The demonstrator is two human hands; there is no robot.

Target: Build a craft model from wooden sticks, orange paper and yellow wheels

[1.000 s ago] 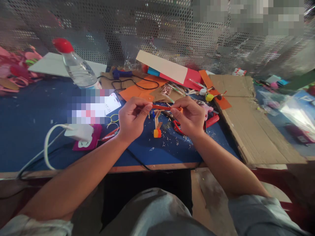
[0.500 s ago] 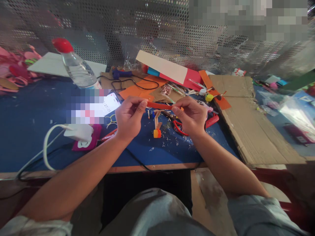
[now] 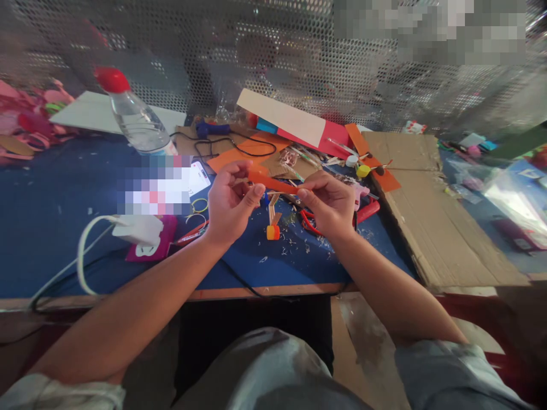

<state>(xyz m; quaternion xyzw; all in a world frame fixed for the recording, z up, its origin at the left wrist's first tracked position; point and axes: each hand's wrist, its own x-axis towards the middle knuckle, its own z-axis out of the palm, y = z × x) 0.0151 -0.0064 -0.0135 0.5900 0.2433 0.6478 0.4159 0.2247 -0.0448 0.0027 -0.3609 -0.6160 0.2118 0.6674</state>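
The right hand pinches one end of the orange strip, which spans the gap between the hands. The left hand has thumb and forefinger spread at the opposite end; contact there cannot be determined. A yellow-orange block lies between the wrists.

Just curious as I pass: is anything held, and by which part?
An orange strip: the right hand pinches it near one end. Whether the left hand, at the other end, grips it cannot be told.
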